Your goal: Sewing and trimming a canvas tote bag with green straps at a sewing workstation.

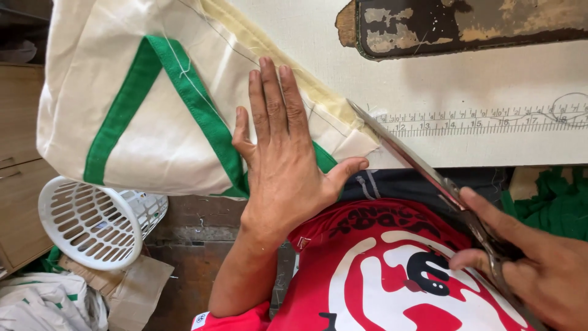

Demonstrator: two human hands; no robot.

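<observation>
Work table (490,79) covered w/ cream cloth, a ruler scale drawn along its near edge; a worn dark board (465,24) lies at the far side. Below the table edge: brown floor, a white plastic basket (92,224) on its side, cardboard & cloth scraps at bottom left, green fabric (551,202) at right.

A cream cloth bag (153,92) w/ green straps lies on the table, its left part hanging over the edge. Left hand (282,153) is spread flat, palm down, pressing on the bag's lower right corner, thumb out toward the corner tip; it grips nothing. Right hand (539,263) is closed round the handles of metal scissors (422,168), fingers through/over the loops. Blades look nearly shut, tip touching the bag's yellowish seam edge just right of the left-hand fingers.
</observation>
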